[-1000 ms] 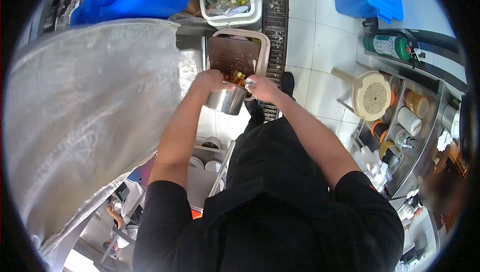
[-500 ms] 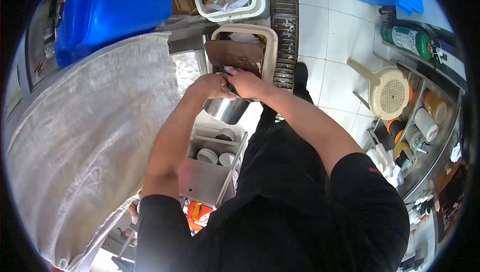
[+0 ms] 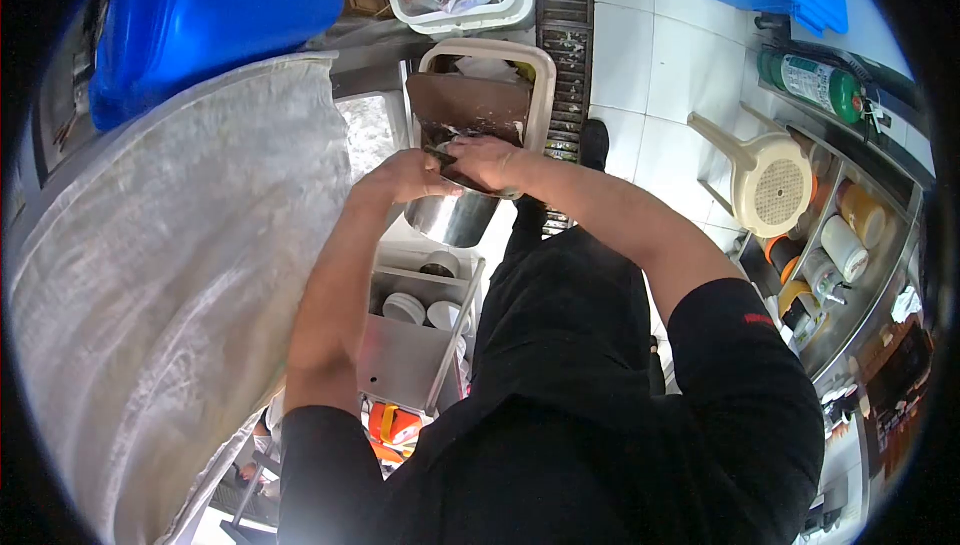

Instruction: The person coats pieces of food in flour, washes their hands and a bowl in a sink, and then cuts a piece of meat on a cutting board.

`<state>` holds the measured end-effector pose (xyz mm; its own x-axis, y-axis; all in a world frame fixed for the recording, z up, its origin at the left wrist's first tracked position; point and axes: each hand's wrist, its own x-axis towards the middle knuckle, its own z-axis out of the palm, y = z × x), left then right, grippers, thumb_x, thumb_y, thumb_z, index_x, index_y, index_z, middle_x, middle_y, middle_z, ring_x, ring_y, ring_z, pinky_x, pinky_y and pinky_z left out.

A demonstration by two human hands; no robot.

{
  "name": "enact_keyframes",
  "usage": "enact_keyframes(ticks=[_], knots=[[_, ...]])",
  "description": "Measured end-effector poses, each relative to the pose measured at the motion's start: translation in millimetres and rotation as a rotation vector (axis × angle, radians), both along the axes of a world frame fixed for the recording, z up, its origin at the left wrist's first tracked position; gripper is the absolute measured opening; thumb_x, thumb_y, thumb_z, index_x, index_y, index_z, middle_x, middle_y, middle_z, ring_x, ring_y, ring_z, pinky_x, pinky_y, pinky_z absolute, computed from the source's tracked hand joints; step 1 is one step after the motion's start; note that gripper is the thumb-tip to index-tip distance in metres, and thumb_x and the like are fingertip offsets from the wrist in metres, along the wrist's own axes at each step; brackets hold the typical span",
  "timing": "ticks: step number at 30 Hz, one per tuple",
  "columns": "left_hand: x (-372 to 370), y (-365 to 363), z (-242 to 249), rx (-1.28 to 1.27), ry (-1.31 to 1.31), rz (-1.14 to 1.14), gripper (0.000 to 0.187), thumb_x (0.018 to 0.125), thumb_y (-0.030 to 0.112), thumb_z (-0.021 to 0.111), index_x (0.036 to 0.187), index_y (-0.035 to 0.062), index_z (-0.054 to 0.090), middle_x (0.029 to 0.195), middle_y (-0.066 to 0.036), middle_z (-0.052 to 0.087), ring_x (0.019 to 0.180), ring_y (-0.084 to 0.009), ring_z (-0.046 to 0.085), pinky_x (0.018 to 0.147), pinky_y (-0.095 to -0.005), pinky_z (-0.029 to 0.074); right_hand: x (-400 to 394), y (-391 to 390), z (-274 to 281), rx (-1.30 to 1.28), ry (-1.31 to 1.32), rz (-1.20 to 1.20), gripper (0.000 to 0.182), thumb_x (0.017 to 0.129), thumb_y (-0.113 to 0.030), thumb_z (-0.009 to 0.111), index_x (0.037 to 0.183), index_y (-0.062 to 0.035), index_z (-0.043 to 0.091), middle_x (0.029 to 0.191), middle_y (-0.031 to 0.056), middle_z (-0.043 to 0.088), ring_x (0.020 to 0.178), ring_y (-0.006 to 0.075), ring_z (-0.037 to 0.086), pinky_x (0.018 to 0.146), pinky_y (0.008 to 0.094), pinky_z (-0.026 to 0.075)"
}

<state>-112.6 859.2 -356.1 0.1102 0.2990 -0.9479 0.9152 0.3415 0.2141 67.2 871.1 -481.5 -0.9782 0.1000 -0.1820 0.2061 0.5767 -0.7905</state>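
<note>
A shiny metal pot [image 3: 452, 219] is below both hands, in front of a cream-rimmed bin [image 3: 543, 95] with a brown lid or board [image 3: 465, 105] tilted in it. My left hand [image 3: 408, 177] is at the pot's left rim, its thumb and fingers closed on something I cannot make out. Beside it, my right hand [image 3: 482, 161] reaches over the pot's far side, against the brown board; what lies under its fingers is hidden. Pale scraps show on the board near the fingertips.
A white tub [image 3: 522, 5] of small green and yellow fruit stands beyond the bin, beside a floor grate [image 3: 566, 45]. Blue containers [image 3: 220, 15] are at upper left. A cream stool [image 3: 780, 185] and stocked shelf are right; a metal cart [image 3: 405, 355] is below.
My right hand has shifted slightly, its fingers now flatter against the board. The left hand has moved a little left. The whole view has shifted slightly.
</note>
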Motion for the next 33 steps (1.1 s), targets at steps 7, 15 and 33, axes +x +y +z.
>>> enact_keyframes(ticks=[7,15,33], knots=[[-9.2,6.2,-18.0,0.037,-0.053,0.136,0.071,0.081,0.07,0.072,0.099,0.0022,0.067,0.088,-0.013,0.068,0.083,-0.0227,0.064,0.073,-0.0384,0.051,29.9,18.8,29.0,-0.309,-0.055,-0.328,0.032,0.094,-0.017,0.056,0.124,-0.0135,0.068,0.134,0.0146,0.059,0.127,0.0345,0.056,0.104,0.0446,0.048],[-2.7,-3.0,-49.7,0.163,0.042,0.555,0.083,0.085,0.065,0.072,0.134,-0.0014,0.056,0.122,-0.02,0.066,0.113,-0.0249,0.065,0.094,-0.0369,0.053,40.0,-17.8,36.2,-0.53,-0.14,-0.909,0.026,0.099,-0.027,0.056,0.109,-0.004,0.061,0.1,0.025,0.069,0.097,0.0453,0.065,0.083,0.0513,0.051],[86.3,-205.2,-36.8,1.134,0.227,1.462,0.051,0.106,0.019,0.049,0.149,-0.0043,0.036,0.146,-0.021,0.043,0.132,-0.0301,0.048,0.112,-0.0399,0.038,5.7,-21.2,21.7,-0.598,0.115,-1.141,0.035,0.104,-0.033,0.053,0.105,0.0005,0.063,0.09,0.0258,0.066,0.089,0.0462,0.064,0.077,0.0461,0.049]])
